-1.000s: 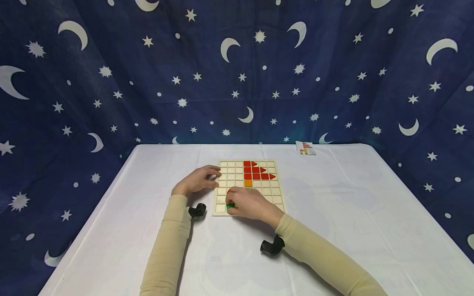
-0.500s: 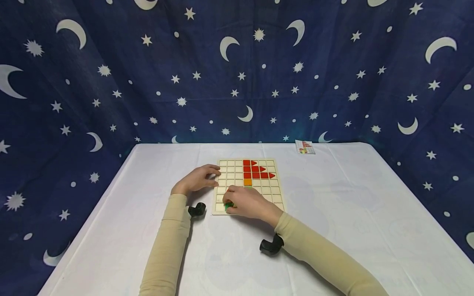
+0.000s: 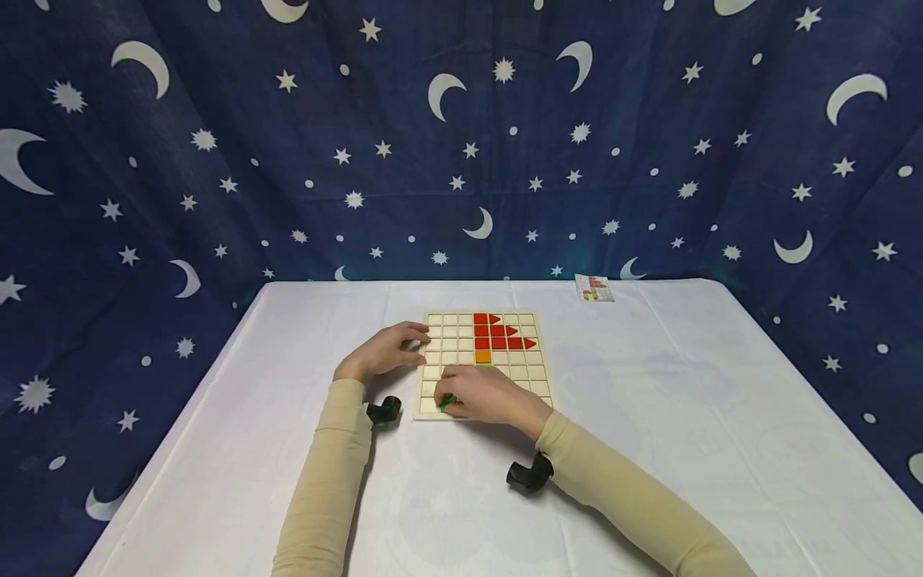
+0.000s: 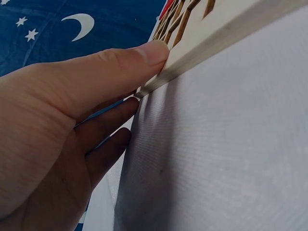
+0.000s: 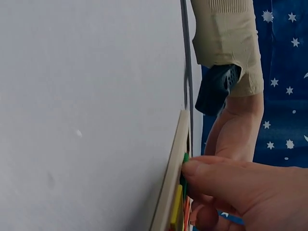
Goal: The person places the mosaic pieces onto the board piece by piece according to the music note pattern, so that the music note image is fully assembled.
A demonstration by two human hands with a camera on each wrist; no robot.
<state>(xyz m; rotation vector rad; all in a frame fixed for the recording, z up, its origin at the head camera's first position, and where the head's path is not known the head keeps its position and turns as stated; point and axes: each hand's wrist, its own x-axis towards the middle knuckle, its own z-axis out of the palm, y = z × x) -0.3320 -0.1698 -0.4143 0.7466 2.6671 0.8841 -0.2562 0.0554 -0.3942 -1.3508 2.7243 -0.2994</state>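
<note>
A pale wooden grid board (image 3: 519,373) lies on the table. Red tiles (image 3: 497,343), some pointed, fill cells on its upper part, with an orange tile (image 3: 482,356) just below them. My right hand (image 3: 483,394) is over the lower left of the board, pinching a green tile (image 3: 447,402) between thumb and fingers. In the right wrist view a yellow tile (image 5: 176,207) sits beside the green one; the hand covers several cells. My left hand (image 3: 385,350) rests against the board's left edge, its thumb (image 4: 153,52) touching the rim and the other fingers loosely extended.
A small printed card (image 3: 594,288) with a coloured grid picture lies near the table's back right. White cloth (image 3: 649,417) covers the table. Behind it hangs a dark blue curtain (image 3: 404,216) with moons and stars. Each wrist carries a black camera (image 3: 530,474).
My right hand has shifted slightly left with the green tile, which now appears lower and flatter at the board's bottom row. The left hand has stayed at the board's edge.
</note>
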